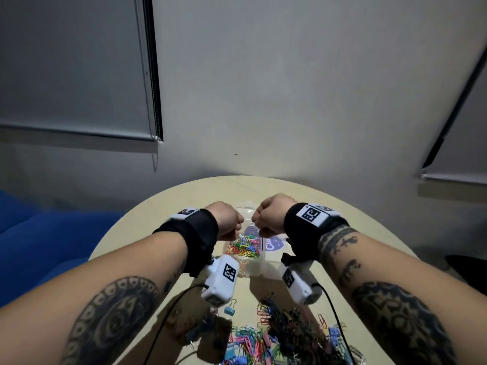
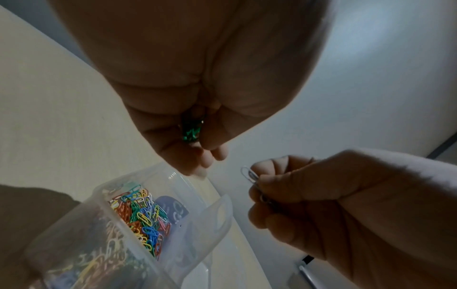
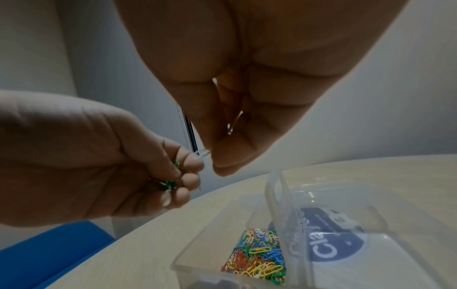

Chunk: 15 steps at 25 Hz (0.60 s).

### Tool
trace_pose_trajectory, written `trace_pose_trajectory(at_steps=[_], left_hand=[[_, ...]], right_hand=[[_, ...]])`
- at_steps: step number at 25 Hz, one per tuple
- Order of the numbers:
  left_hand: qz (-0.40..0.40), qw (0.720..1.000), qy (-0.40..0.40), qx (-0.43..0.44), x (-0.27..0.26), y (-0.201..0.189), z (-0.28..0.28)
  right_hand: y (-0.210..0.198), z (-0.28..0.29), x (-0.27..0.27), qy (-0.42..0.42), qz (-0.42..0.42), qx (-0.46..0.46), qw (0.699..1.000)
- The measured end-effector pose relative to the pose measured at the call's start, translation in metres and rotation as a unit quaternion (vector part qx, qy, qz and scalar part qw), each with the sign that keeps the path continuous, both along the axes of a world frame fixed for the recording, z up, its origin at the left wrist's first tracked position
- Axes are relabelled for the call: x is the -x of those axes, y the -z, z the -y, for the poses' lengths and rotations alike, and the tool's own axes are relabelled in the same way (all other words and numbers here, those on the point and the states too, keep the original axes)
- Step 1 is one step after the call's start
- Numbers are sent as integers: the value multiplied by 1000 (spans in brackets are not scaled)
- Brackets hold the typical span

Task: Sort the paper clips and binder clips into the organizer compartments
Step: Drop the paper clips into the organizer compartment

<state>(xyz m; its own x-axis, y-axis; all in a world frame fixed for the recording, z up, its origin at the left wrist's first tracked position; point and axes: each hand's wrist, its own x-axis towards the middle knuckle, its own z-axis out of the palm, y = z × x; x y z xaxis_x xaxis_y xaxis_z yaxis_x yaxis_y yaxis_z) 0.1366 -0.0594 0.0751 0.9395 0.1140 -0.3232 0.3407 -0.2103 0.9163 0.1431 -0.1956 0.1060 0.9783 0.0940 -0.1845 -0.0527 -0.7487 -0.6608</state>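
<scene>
Both hands hover close together above a clear plastic organizer. One of its compartments holds several small coloured paper clips. My left hand is curled round a few green clips in its palm. My right hand pinches a white paper clip between thumb and fingertips, its end almost touching the left fingertips. Something small and metallic glints deeper inside the right hand. A mixed pile of paper clips and binder clips lies on the round table near me.
The organizer's open lid carries a blue round label and stands to the right of the filled compartment. A blue binder clip lies apart from the pile. Cables run across the near table edge. Blue seating is at the left.
</scene>
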Motion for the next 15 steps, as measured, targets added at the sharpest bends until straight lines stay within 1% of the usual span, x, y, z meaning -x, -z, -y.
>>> trace_pose_trajectory(at_steps=[1,3,6,8,10,12,15], left_hand=[[-5,1000,9,-14,-6,1,1],[-11,998,30,-48,-19,7,2],[-5,996,30,-80,-28,12,0],[2,995,48,-87,-32,14,-1],[17,995,64,-78,-32,15,-3],[31,995,61,-67,-28,14,-5],[44,996,55,-63,-9,11,-11]], right_hand=[[2,-3,-5,1,3,9,1000],[4,-10,-14,-18,34,69,997],[10,-21,-22,-60,86,192,976],[19,-23,-25,-76,89,235,965],[24,-22,-25,-78,83,253,961],[24,-21,-25,-79,82,263,958],[23,-20,-21,-68,97,253,960]])
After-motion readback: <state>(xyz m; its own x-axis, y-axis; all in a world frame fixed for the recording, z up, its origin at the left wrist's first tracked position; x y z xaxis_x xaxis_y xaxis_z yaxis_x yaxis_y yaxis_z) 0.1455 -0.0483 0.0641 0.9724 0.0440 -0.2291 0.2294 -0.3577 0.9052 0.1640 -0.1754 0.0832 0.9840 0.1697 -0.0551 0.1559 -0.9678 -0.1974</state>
